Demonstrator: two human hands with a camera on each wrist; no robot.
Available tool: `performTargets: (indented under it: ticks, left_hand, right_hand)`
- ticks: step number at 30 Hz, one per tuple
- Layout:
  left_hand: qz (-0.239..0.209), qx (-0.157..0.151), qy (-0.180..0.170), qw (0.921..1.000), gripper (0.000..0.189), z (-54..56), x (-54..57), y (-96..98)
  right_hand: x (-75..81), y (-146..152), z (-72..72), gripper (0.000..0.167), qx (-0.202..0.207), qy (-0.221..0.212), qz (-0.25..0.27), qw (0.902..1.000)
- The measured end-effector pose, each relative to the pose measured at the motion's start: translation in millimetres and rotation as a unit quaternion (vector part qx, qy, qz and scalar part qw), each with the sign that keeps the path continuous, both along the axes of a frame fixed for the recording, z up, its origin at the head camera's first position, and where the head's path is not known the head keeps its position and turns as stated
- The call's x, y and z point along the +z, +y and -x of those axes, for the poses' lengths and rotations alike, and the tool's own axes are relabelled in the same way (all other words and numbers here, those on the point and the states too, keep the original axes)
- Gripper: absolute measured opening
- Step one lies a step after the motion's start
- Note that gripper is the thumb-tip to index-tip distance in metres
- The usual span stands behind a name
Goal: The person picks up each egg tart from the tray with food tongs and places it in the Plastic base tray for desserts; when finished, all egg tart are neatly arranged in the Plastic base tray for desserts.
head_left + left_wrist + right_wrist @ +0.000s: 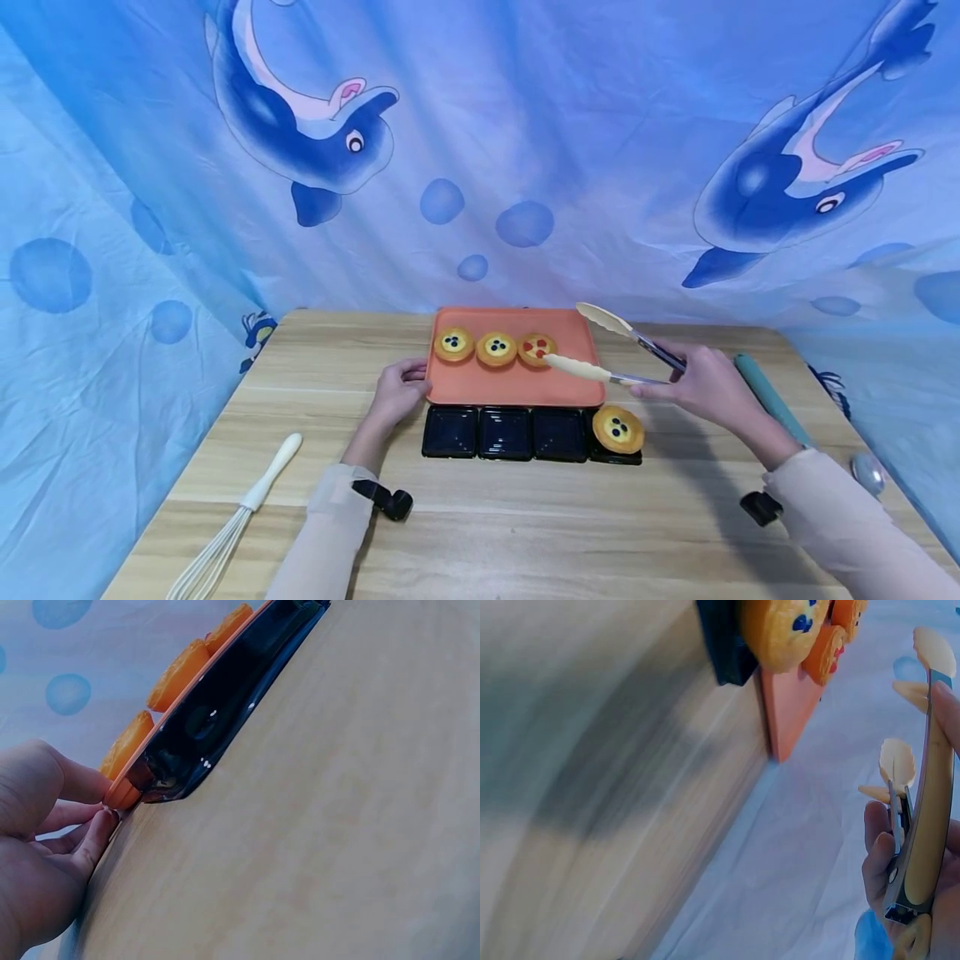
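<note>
My left hand grips the left edge of a coral-orange tray, thumb and fingers pinching its corner in the left wrist view. On the tray sit three toy tarts: two blueberry tarts and a tart with red pieces. My right hand holds a pair of tongs with cream scalloped tips. Their arms are spread, nothing between them, and the lower tip overlaps the red-topped tart in the head view. Another blueberry tart rests in the rightmost section of a black sectioned container.
The black container lies along the tray's near edge. A white whisk lies at the left of the wooden table. Beside my right forearm is a teal handle, with a shiny round piece farther right. A dolphin-print curtain hangs behind.
</note>
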State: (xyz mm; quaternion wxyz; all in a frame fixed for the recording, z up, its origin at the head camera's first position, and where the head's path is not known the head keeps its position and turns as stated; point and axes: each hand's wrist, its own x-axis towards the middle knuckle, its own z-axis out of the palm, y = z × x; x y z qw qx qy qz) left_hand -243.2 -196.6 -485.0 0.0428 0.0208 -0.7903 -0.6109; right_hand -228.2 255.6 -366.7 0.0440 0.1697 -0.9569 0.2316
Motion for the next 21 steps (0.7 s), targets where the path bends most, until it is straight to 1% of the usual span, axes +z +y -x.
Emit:
performTargets:
  ticks: [5, 9, 15, 21]
  left_hand:
    - [0.003, 0.001, 0.0, 1.0, 0.044, 0.3, 0.0, 0.5]
    - [0.007, -0.001, 0.001, 1.0, 0.044, 0.8, 1.4, 1.4]
    - [0.002, 0.0, -0.001, 1.0, 0.043, 0.9, 1.6, 2.1]
    - [-0.001, 0.001, 0.003, 1.0, 0.043, -0.5, 0.0, 1.4]
  right_hand:
    - [-3.7, -20.5, 21.6, 0.094, 0.012, -0.017, -0.013, 0.9997]
    - [-9.5, -32.6, 34.2, 0.092, 0.021, -0.023, -0.028, 0.9991]
    - [-23.5, -41.9, 43.7, 0.09, 0.028, -0.032, -0.041, 0.9982]
    - [-38.0, -44.1, 50.0, 0.079, 0.053, -0.011, -0.024, 0.9982]
